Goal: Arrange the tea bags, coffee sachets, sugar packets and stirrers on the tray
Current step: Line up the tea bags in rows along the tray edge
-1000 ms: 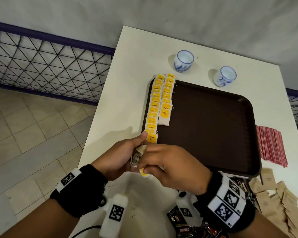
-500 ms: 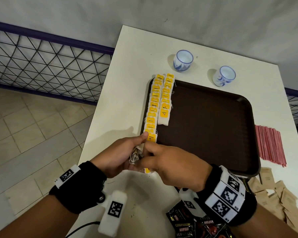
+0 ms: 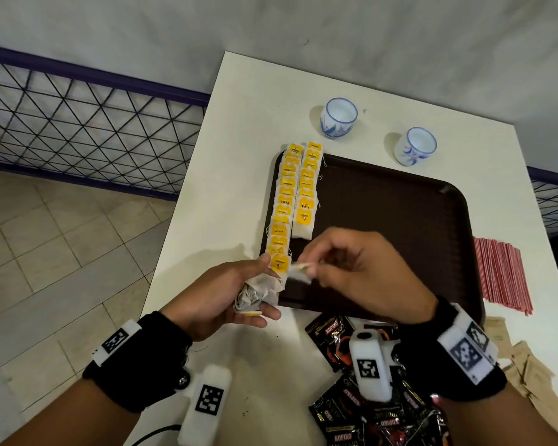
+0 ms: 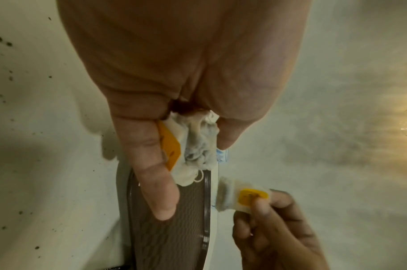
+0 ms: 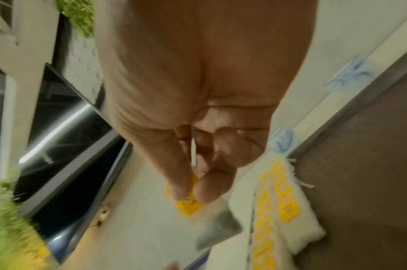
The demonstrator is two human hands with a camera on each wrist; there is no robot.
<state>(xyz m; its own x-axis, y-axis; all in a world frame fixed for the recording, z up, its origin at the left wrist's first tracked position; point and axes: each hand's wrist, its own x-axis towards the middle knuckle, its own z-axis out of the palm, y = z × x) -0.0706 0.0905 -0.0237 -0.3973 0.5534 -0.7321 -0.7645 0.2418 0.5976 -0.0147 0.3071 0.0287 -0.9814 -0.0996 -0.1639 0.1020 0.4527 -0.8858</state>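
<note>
A dark brown tray [image 3: 384,226] lies on the white table [image 3: 226,175]. Two rows of yellow-tagged tea bags [image 3: 290,201] run along its left side, also seen in the right wrist view [image 5: 279,206]. My left hand [image 3: 226,294] grips a crumpled bunch of tea bags [image 3: 258,294] [image 4: 195,146] at the tray's near left corner. My right hand [image 3: 345,268] pinches a single tea bag [image 3: 300,272] [image 4: 239,197] [image 5: 209,221] by its yellow tag, just right of the bunch, above the tray.
Black coffee sachets [image 3: 368,413] lie at the near table edge. Brown sugar packets [image 3: 529,371] sit at the near right, red stirrers [image 3: 500,275] right of the tray. Two blue-and-white cups [image 3: 339,117] [image 3: 416,146] stand behind it. A mesh railing [image 3: 78,123] and floor lie left.
My right hand has pulled one tea bag out of the bunch and moved right and up over the tray. The left hand keeps the bunch and has opened slightly.
</note>
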